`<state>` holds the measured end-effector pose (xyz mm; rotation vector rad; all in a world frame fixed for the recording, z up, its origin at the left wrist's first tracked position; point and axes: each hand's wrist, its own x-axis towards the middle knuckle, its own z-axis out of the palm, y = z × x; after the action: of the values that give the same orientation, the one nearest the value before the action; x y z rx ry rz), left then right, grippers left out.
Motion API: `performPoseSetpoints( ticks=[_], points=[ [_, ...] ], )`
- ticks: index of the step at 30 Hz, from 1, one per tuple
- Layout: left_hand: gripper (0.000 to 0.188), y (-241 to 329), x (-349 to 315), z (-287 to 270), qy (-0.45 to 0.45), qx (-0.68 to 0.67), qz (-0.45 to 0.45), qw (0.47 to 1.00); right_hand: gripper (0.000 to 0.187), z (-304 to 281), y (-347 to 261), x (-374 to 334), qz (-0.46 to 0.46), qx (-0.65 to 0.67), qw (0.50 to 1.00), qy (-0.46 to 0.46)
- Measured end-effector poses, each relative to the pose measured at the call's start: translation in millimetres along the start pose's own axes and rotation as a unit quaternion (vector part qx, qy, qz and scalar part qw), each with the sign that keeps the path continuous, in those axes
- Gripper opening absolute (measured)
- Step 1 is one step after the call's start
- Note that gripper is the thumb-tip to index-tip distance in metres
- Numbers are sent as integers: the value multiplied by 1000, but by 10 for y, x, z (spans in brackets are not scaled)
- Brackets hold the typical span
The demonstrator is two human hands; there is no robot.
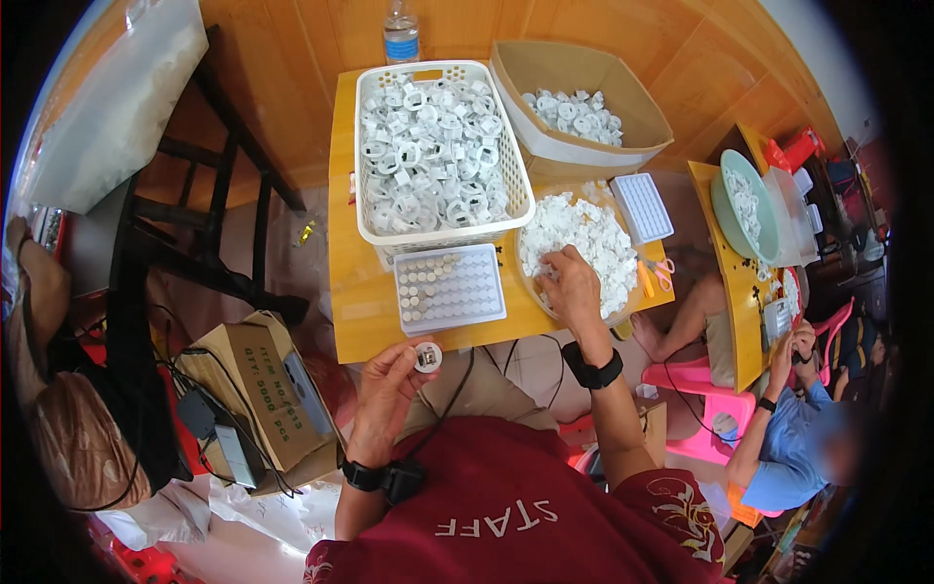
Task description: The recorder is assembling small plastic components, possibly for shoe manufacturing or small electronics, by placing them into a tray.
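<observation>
My left hand (386,382) holds a small round white plastic part (428,357) between thumb and fingers, just off the table's near edge. Metal shows in the middle of that part. Over a round tray (530,280) heaped with small white plastic pieces (581,238), my right hand (572,287) has its fingers bent down and pinched into the heap; what they grip is too small to make out. Between the hands and the basket lies a white compartment tray (477,297), with round white pieces filling part of its left side.
A white basket (530,209) full of clear plastic parts stands behind, beside a cardboard box (584,68) of similar parts. Right of the heap are an empty-looking compartment tray (642,207) and pink-handled scissors (663,273). A bottle (400,34) stands behind. Another person (793,433) works at right.
</observation>
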<state>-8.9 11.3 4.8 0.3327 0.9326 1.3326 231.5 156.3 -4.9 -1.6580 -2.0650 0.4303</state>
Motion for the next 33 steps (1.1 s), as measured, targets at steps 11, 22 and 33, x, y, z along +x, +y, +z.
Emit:
performPoseSetpoints(
  ticks=[11, 22, 33],
  points=[
    [26, 14, -42, -48, 4, -11, 2, 1000, 20, 0, -15, -2, -51, -25, 998, -6],
    [22, -33, -39, -62, -9, -33, -12, 999, 14, -96, 231, 44, 152, 389, 909, -18],
    [21, -30, -68, -57, -12, -39, 6, 999, 16, -178, 96, 14, 132, 504, 853, -16]
  ],
)
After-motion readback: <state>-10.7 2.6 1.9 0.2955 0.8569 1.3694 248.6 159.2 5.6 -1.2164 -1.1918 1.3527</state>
